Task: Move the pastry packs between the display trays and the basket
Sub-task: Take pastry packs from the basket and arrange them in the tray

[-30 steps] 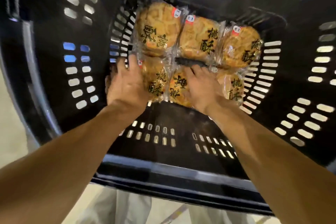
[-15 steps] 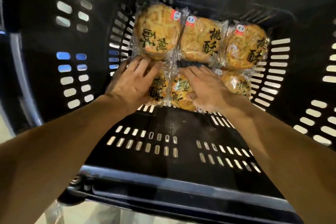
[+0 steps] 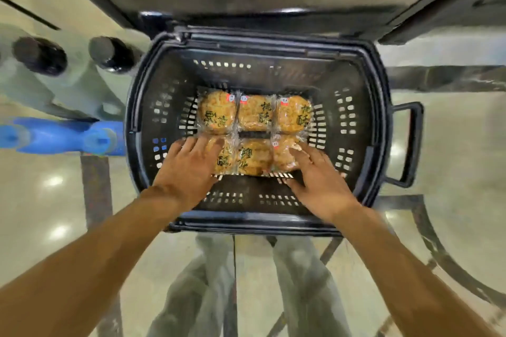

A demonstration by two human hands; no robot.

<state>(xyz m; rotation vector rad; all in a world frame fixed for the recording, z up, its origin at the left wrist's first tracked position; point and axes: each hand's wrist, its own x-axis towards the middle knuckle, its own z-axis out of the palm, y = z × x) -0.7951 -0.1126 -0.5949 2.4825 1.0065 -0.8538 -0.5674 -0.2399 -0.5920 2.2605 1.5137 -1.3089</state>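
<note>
Lying flat, two rows left-right: pastry packs [image 3: 254, 133] | basket [image 3: 380, 128] | left hand [image 3: 189, 169], right hand [image 3: 317, 175] atop

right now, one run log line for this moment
basket: six pastry packs, two rows | left hand: open, on near-left pack | right hand: open, on near-right pack

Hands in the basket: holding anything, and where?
Nothing is clearly held. Left hand lies flat on the near-left pack, right hand on the near-right pack; whether any finger hooks an edge cannot be told.

Shop: plastic shopping basket [image 3: 382, 107] w/ priced pastry packs [image 3: 253, 133], polished floor [image 3: 54, 200].
</note>
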